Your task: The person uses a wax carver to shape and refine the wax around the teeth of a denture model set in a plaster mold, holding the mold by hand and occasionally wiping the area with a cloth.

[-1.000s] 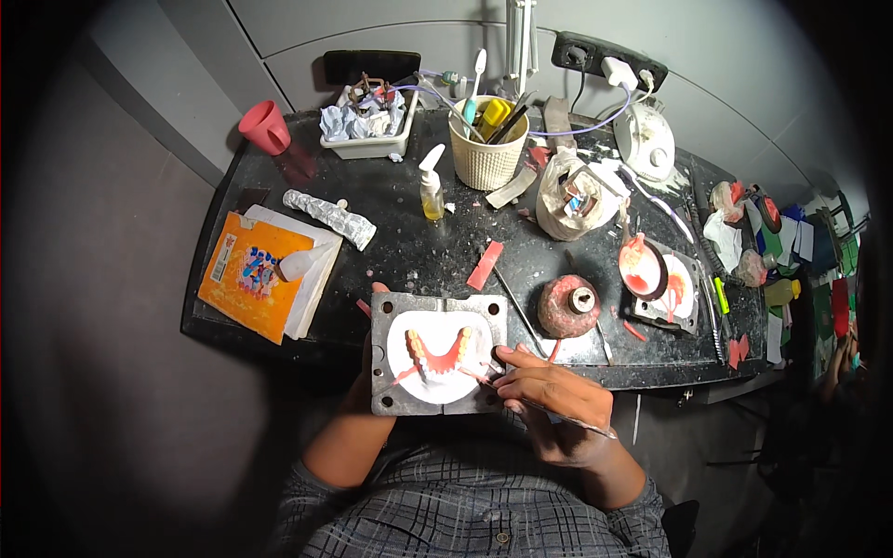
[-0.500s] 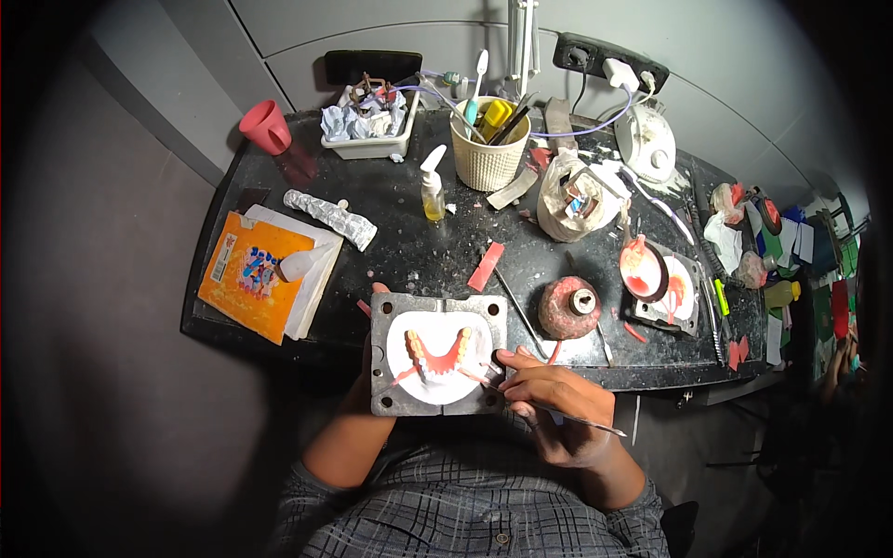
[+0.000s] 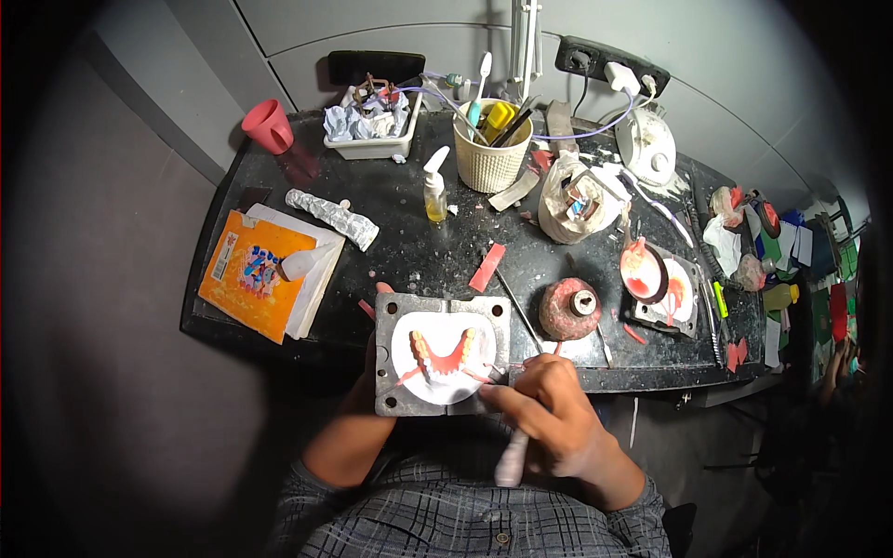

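My left hand [image 3: 365,381] supports a grey metal dental flask [image 3: 398,402] from its left side and below, most of the fingers hidden behind it. White plaster [image 3: 409,333] fills the flask. Set in it is a denture [image 3: 446,363] with a pink base, yellowish back teeth and whitish front teeth; pink strips run outward from both sides. My right hand [image 3: 553,418] is closed on a slim metal carving tool [image 3: 495,371], whose end touches or hovers over the plaster's right edge. A pale, blurred, rounded shape [image 3: 510,460] juts below that hand; finger or handle, I cannot tell.
Beyond the flask, the black bench holds a pink-speckled round burner [image 3: 569,310], a pink wax strip [image 3: 486,267] and a spray bottle [image 3: 434,191]. An orange book [image 3: 251,270] lies left. On the right, a ladle-like pan [image 3: 644,272] rests over another flask half [image 3: 684,296].
My right hand has turned and shifted slightly left, its fingers now closer to the plaster's lower right edge. The tool's far end no longer shows at the right. The flask stays nearly still.
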Tool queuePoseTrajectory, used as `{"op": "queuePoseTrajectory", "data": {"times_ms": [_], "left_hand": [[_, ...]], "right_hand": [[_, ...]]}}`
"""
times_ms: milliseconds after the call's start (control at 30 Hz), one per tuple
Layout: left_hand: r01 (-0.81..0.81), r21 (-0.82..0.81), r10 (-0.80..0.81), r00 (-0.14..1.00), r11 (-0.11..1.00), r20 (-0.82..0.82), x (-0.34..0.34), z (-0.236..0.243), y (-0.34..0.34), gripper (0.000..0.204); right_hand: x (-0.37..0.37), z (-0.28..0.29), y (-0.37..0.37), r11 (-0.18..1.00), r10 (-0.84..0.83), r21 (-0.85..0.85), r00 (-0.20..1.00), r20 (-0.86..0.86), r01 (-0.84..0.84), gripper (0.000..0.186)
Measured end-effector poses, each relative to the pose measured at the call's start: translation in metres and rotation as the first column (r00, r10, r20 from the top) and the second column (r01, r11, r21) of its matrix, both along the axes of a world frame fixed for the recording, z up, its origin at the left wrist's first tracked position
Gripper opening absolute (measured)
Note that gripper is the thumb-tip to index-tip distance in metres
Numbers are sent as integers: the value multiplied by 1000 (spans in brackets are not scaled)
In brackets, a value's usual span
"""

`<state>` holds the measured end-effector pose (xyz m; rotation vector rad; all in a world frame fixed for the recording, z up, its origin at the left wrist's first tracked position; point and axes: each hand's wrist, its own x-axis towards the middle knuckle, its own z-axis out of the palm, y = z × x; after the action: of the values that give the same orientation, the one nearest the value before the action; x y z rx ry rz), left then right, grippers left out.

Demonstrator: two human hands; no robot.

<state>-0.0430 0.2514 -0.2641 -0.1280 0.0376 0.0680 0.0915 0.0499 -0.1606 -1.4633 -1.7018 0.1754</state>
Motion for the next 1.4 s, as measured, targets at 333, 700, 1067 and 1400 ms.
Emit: {"op": "queuePoseTrajectory", "data": {"times_ms": [333, 700, 1067, 1400], "left_hand": [[13, -12, -13, 998, 1000, 66, 0, 1, 2, 138], [47, -38, -42, 991, 998, 125, 2, 5, -2, 138], [18, 15, -19, 998, 1000, 56, 3, 11, -8, 137], [-4, 105, 6, 1000, 994, -20, 0, 28, -18, 142]], "right_hand": [[-8, -7, 2, 996, -31, -75, 972, 233, 50, 50], [-5, -6, 0, 997, -83, -2, 989, 126, 83, 50], [-9, -11, 10, 961, -273, 36, 962, 16, 273, 28], [-15, -13, 11, 940, -340, -37, 938, -71, 338, 22]]}}
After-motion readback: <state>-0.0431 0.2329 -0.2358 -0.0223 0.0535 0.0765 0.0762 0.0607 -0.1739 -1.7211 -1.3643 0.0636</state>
